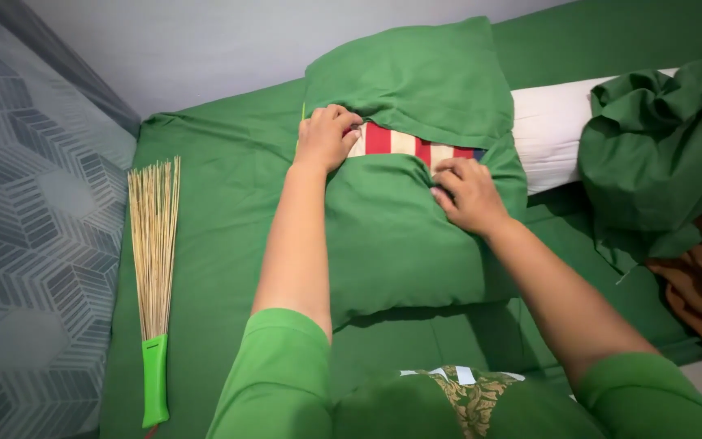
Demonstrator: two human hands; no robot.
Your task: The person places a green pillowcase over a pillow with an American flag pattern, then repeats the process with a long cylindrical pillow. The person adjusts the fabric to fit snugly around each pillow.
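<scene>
I see the left hand (324,138) closed on the green pillowcase (404,236) edge at 11 o'clock of the pillow. The right hand (467,195), fingers curled, grips the case opening at 2 o'clock. Between them the red-and-white striped pillow (400,143) shows through the gap. The pillow lies at centre of the green bedsheet (213,203). A straw broom (153,244) lies at 9 o'clock; a crumpled green cloth (660,146) at 3 o'clock.

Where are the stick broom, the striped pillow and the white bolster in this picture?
stick broom (154,244), head view, on the middle of its straw bristles.
striped pillow (400,144), head view, on the red and white strip showing.
white bolster (550,134), head view, on its bare white side.
</scene>
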